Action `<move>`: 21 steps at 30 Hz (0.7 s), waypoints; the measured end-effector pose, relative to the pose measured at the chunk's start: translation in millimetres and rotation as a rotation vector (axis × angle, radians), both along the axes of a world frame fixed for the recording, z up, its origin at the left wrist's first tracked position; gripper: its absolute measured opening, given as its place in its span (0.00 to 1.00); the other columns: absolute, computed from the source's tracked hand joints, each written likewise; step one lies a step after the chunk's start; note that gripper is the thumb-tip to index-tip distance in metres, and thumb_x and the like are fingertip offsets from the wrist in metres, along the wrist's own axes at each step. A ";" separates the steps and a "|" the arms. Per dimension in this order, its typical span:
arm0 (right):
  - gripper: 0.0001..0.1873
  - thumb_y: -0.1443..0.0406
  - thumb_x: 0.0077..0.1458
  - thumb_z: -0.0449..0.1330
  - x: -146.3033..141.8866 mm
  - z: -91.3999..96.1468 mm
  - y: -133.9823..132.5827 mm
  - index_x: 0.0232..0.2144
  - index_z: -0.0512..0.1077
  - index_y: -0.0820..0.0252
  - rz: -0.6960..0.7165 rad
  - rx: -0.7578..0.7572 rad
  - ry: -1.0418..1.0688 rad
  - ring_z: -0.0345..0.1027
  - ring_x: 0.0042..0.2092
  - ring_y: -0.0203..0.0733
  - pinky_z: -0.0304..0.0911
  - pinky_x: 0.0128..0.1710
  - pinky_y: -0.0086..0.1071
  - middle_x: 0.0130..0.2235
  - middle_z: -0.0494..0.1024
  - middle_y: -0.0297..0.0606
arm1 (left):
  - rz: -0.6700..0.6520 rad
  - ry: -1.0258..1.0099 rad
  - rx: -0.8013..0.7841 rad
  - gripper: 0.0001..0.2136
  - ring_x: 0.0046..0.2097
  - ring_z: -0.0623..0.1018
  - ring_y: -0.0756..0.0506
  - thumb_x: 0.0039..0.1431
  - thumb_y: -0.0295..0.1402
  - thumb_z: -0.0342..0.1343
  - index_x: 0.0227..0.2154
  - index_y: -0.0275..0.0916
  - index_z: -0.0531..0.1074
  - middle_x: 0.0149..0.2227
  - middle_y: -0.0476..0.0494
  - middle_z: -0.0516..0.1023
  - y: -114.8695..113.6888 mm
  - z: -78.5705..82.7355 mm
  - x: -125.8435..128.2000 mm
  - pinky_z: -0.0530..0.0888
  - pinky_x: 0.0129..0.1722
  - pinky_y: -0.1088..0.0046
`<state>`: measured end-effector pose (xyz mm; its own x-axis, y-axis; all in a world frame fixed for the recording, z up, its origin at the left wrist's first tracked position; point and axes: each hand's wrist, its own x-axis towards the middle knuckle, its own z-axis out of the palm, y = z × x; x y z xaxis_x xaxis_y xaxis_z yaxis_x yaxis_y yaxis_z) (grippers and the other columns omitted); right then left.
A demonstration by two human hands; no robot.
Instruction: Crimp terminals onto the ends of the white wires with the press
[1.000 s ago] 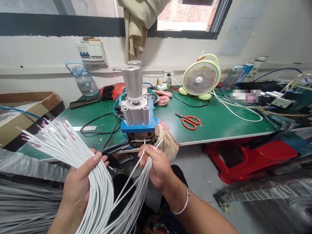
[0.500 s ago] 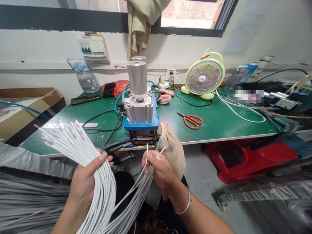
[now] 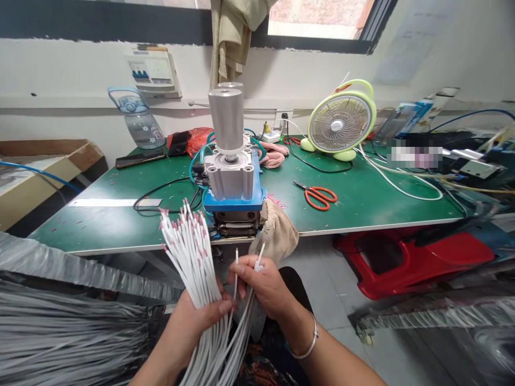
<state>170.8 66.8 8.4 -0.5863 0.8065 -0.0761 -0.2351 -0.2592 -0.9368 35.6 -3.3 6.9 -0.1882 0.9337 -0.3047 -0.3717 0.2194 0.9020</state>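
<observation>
My left hand [image 3: 201, 321] is wrapped round a thick bundle of white cables [image 3: 193, 252] whose pinkish-red tips fan upward. Close beside it, my right hand [image 3: 263, 287] is closed on a smaller bunch of white cables [image 3: 243, 327]. One cable [image 3: 236, 260] stands upright at its thumb and forefinger, and other ends poke out above the fist. The cables' lower lengths run down out of view. Beyond both hands, a pneumatic press [image 3: 231, 177] with a blue plate stands at the table edge. A beige cloth bag [image 3: 279, 233] hangs at its right side.
On the green table [image 3: 201, 230] lie orange-handled scissors [image 3: 317, 195], a steel ruler [image 3: 115, 202] and a phone [image 3: 140, 157]. A green fan [image 3: 340, 123] and a water bottle [image 3: 140, 123] stand behind. More cables [image 3: 72, 332] lie at left; a red stool [image 3: 402, 262] is at right.
My left hand has moved right, close to my right hand, bringing its bundle more upright. My right hand has shifted slightly, still gripping its cables. The view has tilted down a little.
</observation>
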 end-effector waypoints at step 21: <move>0.11 0.61 0.48 0.61 13.9 -25.0 2.5 0.34 0.73 0.60 -0.173 -0.106 0.114 0.56 0.19 0.28 0.54 0.20 0.24 0.27 0.75 0.35 | 0.234 -0.033 -0.072 0.18 0.26 0.75 0.47 0.30 0.30 0.67 0.28 0.36 0.69 0.23 0.51 0.74 0.3 4.6 -11.1 0.73 0.30 0.68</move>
<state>184.7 69.4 -16.7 -0.4494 0.8869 -0.1069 -0.3877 -0.3015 -0.8711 24.5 -2.9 11.5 -0.3855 0.8416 -0.3782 -0.4486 0.1872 0.8739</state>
